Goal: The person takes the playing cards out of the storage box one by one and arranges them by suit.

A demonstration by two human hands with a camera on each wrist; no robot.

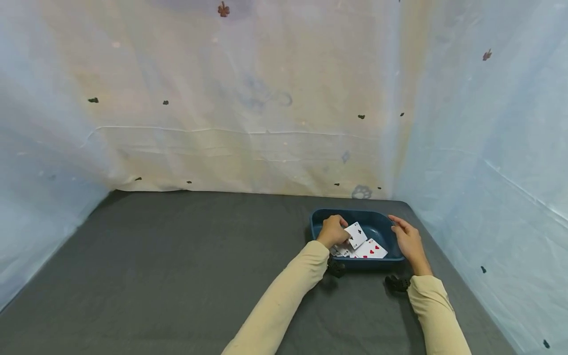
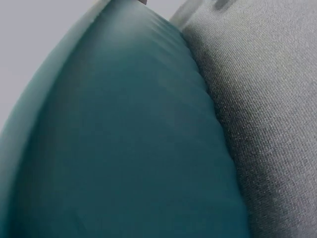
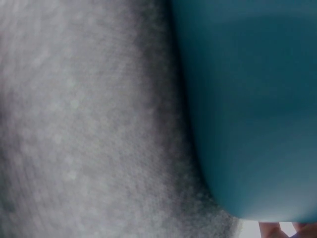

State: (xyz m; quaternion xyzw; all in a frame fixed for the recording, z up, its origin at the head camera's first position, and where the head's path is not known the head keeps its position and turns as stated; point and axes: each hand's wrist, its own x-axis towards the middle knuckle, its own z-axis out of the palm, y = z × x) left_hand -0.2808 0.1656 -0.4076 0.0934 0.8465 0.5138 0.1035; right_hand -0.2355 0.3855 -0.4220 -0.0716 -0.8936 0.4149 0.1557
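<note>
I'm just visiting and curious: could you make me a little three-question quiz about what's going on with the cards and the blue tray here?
1. True or false: the left hand holds a card with black pips over the blue tray.
2. Where is the right hand? A) flat on the grey cloth, far from the tray; B) at the tray's right rim; C) raised to the backdrop.
3. Fill in: the card with red pips lying in the tray shows red ____.

Key: 1 true; 2 B; 3 hearts.
</note>
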